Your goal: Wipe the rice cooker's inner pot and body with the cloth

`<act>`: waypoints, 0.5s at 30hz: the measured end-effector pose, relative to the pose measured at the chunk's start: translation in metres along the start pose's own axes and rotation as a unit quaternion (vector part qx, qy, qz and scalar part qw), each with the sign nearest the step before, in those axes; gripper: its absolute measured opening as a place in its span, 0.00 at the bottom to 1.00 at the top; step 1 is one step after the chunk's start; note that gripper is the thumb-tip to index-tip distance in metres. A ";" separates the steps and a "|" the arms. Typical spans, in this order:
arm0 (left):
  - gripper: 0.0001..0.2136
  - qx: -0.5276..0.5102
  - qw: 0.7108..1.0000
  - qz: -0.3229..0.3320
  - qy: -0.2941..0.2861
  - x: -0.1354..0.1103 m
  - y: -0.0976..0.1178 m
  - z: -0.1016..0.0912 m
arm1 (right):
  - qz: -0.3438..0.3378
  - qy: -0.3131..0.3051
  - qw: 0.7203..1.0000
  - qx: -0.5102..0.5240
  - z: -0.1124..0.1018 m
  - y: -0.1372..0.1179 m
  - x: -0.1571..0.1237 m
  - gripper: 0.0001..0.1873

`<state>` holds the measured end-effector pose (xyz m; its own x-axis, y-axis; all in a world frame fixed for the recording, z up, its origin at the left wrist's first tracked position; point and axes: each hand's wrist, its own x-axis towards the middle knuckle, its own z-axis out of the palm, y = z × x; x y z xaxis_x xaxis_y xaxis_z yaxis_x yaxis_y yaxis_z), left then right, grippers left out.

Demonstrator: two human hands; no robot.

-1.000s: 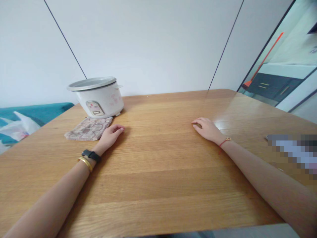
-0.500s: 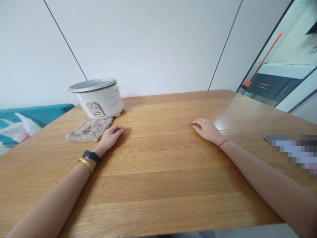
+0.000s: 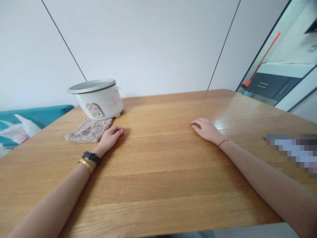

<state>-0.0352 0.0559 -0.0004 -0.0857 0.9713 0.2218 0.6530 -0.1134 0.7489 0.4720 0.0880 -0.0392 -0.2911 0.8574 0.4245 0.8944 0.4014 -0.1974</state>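
Note:
My left hand (image 3: 110, 136) rests on the wooden table (image 3: 158, 172) with loosely curled fingers and nothing visible in it. It lies beside the right edge of a folded, patterned cloth (image 3: 89, 131). Behind that cloth stands a white rice cooker (image 3: 102, 102) with pink flowers and a front switch panel; no lid shows on it, and its inside is mostly hidden. My right hand (image 3: 205, 129) lies on the tabletop to the right, palm down, fingers loosely bent and thumb apart, holding nothing.
A blurred-out flat object (image 3: 293, 150) lies at the table's right side. White plastic bags (image 3: 23, 127) sit on a teal seat (image 3: 53, 110) at the left. A pale wall (image 3: 148, 46) rises behind the table. An orange broom (image 3: 262, 61) leans beyond the doorway at right.
Both hands, the cloth and the rice cooker keep their places. Only the camera view has shifted very slightly.

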 end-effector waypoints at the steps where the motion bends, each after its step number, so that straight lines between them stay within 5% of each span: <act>1: 0.23 0.002 1.000 0.000 0.000 -0.001 0.000 0.001 | 0.001 -0.001 1.000 0.000 0.000 -0.001 0.000 0.18; 5: 0.19 0.032 0.999 0.020 0.016 -0.006 0.005 0.004 | 0.004 -0.005 1.000 -0.007 -0.001 -0.004 0.000 0.19; 8: 0.15 0.083 0.986 0.121 0.081 -0.001 0.013 -0.009 | -0.002 -0.031 0.999 -0.020 -0.003 -0.003 0.000 0.20; 11: 0.18 0.130 0.938 0.210 0.244 0.027 0.016 -0.049 | 0.003 -0.066 0.997 -0.037 -0.009 0.000 0.008 0.20; 15: 0.30 0.119 0.882 0.099 0.445 0.096 -0.002 -0.126 | 0.021 -0.073 0.997 0.016 -0.006 -0.017 0.048 0.20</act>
<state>-0.1400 0.1226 0.0979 -0.4396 0.3765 0.8155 0.8517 -0.1134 0.5115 0.4451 0.1199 -0.0099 -0.3018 0.9109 0.2815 0.8962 0.3718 -0.2420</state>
